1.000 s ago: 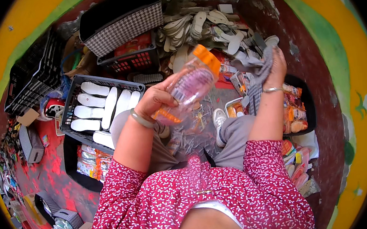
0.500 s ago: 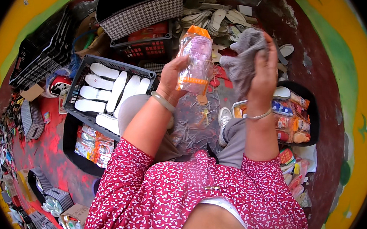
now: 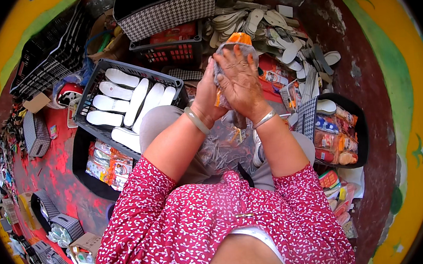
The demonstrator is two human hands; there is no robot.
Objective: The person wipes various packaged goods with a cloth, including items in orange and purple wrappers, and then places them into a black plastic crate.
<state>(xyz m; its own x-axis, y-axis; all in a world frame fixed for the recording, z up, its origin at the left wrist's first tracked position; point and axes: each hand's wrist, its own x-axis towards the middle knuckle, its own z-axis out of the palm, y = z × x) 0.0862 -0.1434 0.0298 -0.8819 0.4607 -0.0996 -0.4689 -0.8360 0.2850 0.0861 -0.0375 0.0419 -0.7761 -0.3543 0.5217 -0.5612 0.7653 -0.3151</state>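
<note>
My left hand [image 3: 205, 96] grips a clear plastic package with an orange top [image 3: 240, 38] in front of my chest; its fingers curl behind it. Earlier the contents look pale purple; now they are mostly covered. A grey cloth [image 3: 250, 50] lies over the package's near face. My right hand [image 3: 241, 79] holds that cloth against the package, fingers stretched along it and slightly apart. A bangle is on each wrist.
At the left, a dark crate [image 3: 100, 83] holds several white insoles [image 3: 110, 104]. Black bins with packaged goods [image 3: 106, 166] stand on both sides, the right one [image 3: 361, 128] beside my knee. More insoles [image 3: 254, 21] are heaped at the back. Paper scraps [image 3: 227, 148] litter the floor between my legs.
My right hand has moved left with the grey cloth and pressed it onto the package. The package now sits mostly behind the cloth and hand. My left hand has shifted slightly.
</note>
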